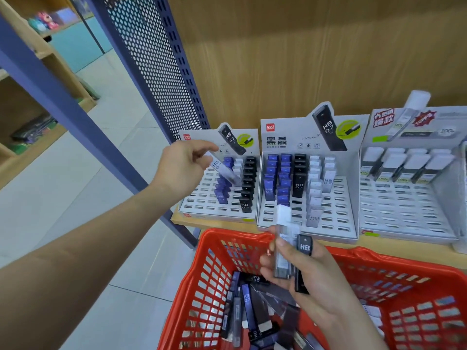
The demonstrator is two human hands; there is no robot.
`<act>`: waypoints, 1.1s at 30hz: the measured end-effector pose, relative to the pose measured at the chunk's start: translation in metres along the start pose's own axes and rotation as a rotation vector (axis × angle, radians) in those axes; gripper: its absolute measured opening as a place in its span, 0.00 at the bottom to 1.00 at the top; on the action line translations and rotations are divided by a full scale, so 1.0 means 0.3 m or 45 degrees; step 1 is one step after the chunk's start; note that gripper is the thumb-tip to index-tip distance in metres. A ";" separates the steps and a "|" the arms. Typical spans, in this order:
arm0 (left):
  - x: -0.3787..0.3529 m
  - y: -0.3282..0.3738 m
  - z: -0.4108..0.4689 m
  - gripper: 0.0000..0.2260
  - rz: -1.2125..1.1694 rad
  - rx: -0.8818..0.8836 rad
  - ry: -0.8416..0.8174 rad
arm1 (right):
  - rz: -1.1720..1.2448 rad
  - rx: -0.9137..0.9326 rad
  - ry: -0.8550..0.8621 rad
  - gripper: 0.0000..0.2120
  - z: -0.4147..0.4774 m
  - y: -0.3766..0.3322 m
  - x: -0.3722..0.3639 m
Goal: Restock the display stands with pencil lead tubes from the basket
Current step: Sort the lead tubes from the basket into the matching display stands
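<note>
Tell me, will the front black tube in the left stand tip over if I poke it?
Probably not far: the black tube stands in a slot of the left stand, which should hold its foot. It looks stiff, a hard straight case. It's small and thin, so likely light.

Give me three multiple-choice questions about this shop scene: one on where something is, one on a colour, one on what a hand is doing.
1. Where is the pale tube that the left hand pinches?
A. above the left display stand
B. above the right-hand stand
C. on the floor

2. What colour is the basket?
A. blue
B. red
C. green

3. What is the right hand doing?
A. hanging open and empty
B. gripping a clear tube and a black tube
C. pressing on the shelf

Answers: 1 A, the tube hangs over that stand's slots; 2 B, its mesh walls are red; 3 B, its fingers curl round both tubes.
</note>
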State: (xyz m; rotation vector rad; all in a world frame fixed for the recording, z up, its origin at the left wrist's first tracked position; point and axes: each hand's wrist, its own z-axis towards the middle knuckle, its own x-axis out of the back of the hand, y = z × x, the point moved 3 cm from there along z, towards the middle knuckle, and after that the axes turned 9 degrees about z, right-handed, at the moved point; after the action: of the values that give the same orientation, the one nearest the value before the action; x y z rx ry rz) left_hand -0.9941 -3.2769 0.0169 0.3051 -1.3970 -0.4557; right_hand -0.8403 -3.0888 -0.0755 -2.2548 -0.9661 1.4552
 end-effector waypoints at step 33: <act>-0.377 0.534 -0.016 0.10 0.173 -0.568 -0.350 | 0.507 0.314 0.326 0.10 -0.086 -0.293 0.217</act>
State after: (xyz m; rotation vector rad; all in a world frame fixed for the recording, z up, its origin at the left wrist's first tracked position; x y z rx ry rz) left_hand -0.9814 -3.0825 -0.0078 -0.2218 -1.5251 -0.6987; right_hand -0.8332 -2.9778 -0.0595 -2.4530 -0.2533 1.2935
